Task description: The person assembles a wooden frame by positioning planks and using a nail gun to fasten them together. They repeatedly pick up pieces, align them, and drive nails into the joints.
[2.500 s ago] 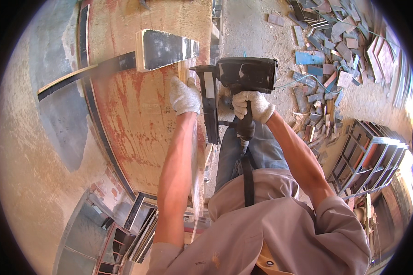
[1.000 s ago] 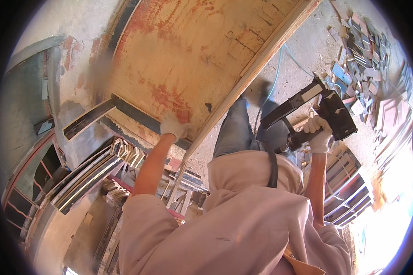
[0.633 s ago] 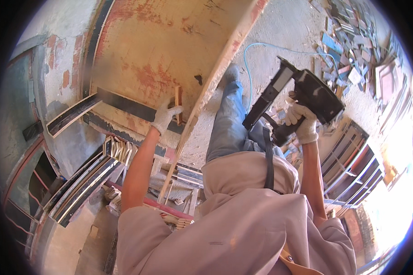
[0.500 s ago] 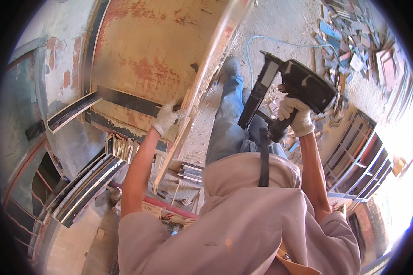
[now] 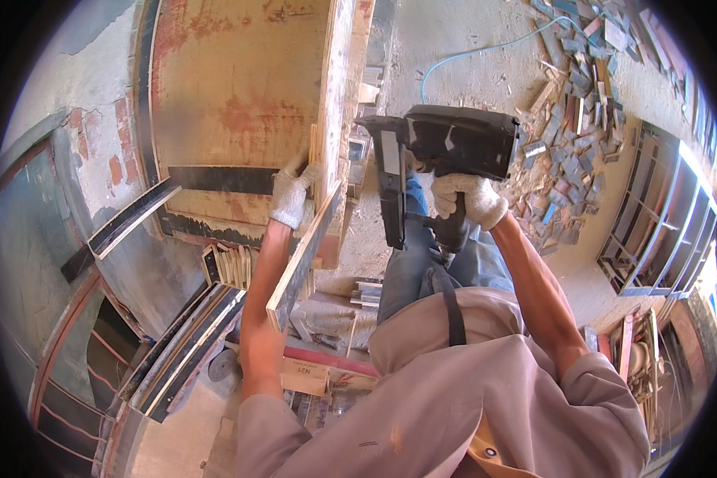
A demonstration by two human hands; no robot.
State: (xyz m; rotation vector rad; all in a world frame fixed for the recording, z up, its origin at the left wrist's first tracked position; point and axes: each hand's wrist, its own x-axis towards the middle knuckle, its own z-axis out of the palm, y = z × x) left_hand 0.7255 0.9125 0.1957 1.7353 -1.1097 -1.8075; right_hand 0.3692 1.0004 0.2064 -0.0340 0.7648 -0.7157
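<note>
My right hand (image 5: 466, 197), in a white knit glove, is wrapped round the handle of a black nail gun (image 5: 462, 139). The gun's long magazine (image 5: 391, 187) hangs down on its left, above my legs. My gloved left hand (image 5: 292, 195) is closed on a narrow wooden strip (image 5: 304, 259) with a dark face, beside the edge of a large plywood panel (image 5: 239, 88); its fingertips are partly hidden. The strip slants toward my left forearm. A dark crosspiece (image 5: 223, 178) runs across the panel and reaches close to my left hand.
A pale blue hose (image 5: 486, 49) curves over the dusty floor. Scattered wood offcuts (image 5: 562, 159) lie to the right, near a slatted metal frame (image 5: 661, 215). Stacked boards (image 5: 187, 342) and a bundle of short wood pieces (image 5: 233, 265) are at left. A cardboard box (image 5: 304, 376) sits below.
The nail gun has moved left, closer to the panel, and its body has turned more level. The narrow strip now slants out over my left forearm. My view has shifted.
</note>
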